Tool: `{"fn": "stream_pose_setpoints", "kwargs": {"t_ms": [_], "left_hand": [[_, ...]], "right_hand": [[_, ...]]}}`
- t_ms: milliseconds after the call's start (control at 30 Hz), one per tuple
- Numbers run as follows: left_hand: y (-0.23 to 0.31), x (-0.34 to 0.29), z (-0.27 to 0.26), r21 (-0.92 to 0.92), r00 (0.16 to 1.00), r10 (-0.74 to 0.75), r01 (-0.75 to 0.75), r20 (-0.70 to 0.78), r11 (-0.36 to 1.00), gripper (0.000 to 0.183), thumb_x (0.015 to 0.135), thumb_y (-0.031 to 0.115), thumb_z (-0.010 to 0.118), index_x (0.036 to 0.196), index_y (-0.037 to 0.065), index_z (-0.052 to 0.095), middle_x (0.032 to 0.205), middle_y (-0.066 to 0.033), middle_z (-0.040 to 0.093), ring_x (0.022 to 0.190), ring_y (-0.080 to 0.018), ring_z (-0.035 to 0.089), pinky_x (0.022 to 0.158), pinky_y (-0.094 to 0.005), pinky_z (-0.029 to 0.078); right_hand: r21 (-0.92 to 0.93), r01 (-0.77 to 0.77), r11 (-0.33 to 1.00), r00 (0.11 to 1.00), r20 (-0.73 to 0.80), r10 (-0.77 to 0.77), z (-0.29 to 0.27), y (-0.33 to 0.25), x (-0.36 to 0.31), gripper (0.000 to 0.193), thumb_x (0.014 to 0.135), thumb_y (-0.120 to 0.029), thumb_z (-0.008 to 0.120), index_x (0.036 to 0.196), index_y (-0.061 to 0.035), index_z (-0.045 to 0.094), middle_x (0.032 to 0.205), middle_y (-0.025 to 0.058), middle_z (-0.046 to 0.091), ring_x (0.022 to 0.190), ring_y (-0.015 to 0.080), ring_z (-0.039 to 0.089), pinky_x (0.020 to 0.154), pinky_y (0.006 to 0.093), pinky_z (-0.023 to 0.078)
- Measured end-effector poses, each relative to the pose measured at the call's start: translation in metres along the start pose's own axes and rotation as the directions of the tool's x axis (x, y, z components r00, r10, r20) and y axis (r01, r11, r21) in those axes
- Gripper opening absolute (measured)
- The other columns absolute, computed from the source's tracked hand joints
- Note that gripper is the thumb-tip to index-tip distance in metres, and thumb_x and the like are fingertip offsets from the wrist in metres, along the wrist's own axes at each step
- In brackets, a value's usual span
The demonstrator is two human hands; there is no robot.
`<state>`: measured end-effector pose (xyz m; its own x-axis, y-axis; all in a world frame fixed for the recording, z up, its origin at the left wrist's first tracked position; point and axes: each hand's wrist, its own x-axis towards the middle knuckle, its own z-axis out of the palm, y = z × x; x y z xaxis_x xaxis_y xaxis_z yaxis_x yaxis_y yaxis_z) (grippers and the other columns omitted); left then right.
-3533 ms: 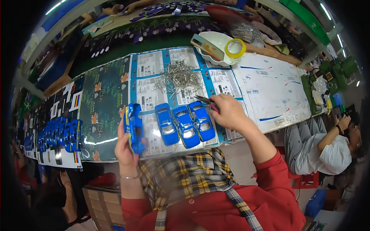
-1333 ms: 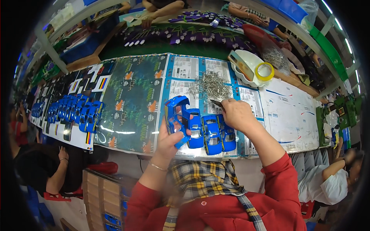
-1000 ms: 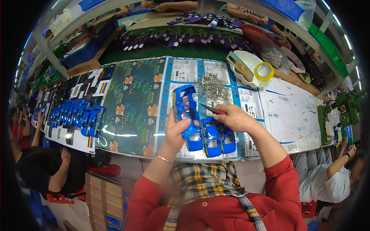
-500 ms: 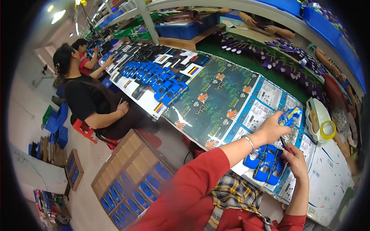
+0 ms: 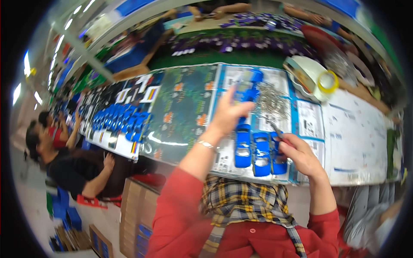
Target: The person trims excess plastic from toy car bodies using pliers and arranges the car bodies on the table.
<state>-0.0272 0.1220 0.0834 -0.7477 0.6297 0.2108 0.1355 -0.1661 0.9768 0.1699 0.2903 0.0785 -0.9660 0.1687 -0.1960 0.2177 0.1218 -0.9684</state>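
Note:
My left hand is closed around a blue toy car body, lifted above the table just left of a heap of small silvery metal pieces. Motion blurs both the hand and the car. In my right hand is a slim metal tool, its tip at the near edge of the heap; its exact kind is unclear. Close below lie several more blue car bodies side by side, the rightmost partly covered by my right fingers.
A white tray with a yellow tape roll stands at the back right. Rows of blue car bodies fill the table's left part. A seated co-worker is at the left, near a cardboard box on the floor.
The view has swung to the right. My left hand has carried the car from the heap's far side to its left. The tool in my right hand now points into the heap's near edge.

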Motion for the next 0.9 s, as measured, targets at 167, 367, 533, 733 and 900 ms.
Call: {"fn": "stream_pose_setpoints", "kwargs": {"t_ms": [167, 367, 533, 733, 900], "left_hand": [[-0.004, -0.018, -0.01, -0.506, 0.996, -0.081, 0.059, -0.022, 0.861, 0.043, 0.087, 0.028, 0.055, 0.122, 0.004, 0.049, 0.095, -0.0178, 0.061, 0.073, -0.0245, 0.063, 0.063, -0.0369, 0.053], [-0.013, -0.04, -0.01, -0.598, 0.995, -0.094, 0.097, 0.036, 0.796, 0.05, 0.089, 0.035, 0.053, 0.127, 0.002, 0.046, 0.097, -0.0194, 0.061, 0.076, -0.0276, 0.062, 0.064, -0.0406, 0.051], [-0.005, -0.06, 0.0, -0.658, 0.997, -0.068, 0.082, 0.047, 0.748, 0.064, 0.088, 0.039, 0.054, 0.136, 0.0, 0.038, 0.099, -0.0198, 0.061, 0.076, -0.0267, 0.061, 0.063, -0.0409, 0.05], [-0.01, -0.074, 0.0, -0.704, 0.996, -0.038, 0.083, 0.079, 0.705, 0.047, 0.095, 0.032, 0.046, 0.133, 0.006, 0.041, 0.102, -0.0209, 0.06, 0.081, -0.0273, 0.063, 0.069, -0.0415, 0.053], [-0.011, -0.082, -0.002, -0.646, 0.998, -0.018, 0.048, 0.053, 0.762, 0.064, 0.09, 0.043, 0.056, 0.135, 0.0, 0.041, 0.106, -0.0198, 0.06, 0.082, -0.0275, 0.062, 0.068, -0.0422, 0.051]], "right_hand": [[0.094, -0.063, 0.994, 0.989, 0.138, 0.05, 0.022, 0.005, -0.004, 0.036, 0.096, -0.027, 0.054, 0.121, -0.0014, 0.054, 0.092, 0.002, 0.06, 0.082, 0.0095, 0.054, 0.073, 0.0251, 0.046], [-0.007, 0.069, 0.998, 0.996, 0.051, -0.068, 0.041, 0.011, 0.004, 0.043, 0.092, -0.04, 0.055, 0.106, 0.0003, 0.057, 0.086, 0.013, 0.057, 0.08, 0.025, 0.055, 0.073, 0.0376, 0.044], [-0.202, 0.19, 0.961, 0.982, 0.021, -0.19, 0.046, 0.008, 0.003, 0.043, 0.092, -0.041, 0.054, 0.103, 0.0012, 0.055, 0.089, 0.0185, 0.056, 0.084, 0.035, 0.055, 0.077, 0.0424, 0.043], [-0.322, 0.292, 0.9, 0.949, -0.015, -0.314, 0.054, 0.005, -0.004, 0.037, 0.094, -0.034, 0.055, 0.105, 0.001, 0.056, 0.091, 0.0196, 0.058, 0.085, 0.0366, 0.056, 0.077, 0.0434, 0.044], [-0.351, 0.269, 0.897, 0.957, -0.007, -0.29, 0.057, 0.004, -0.009, 0.031, 0.093, -0.027, 0.058, 0.107, 0.0001, 0.056, 0.09, 0.0195, 0.06, 0.083, 0.0374, 0.058, 0.074, 0.0433, 0.046]]}}
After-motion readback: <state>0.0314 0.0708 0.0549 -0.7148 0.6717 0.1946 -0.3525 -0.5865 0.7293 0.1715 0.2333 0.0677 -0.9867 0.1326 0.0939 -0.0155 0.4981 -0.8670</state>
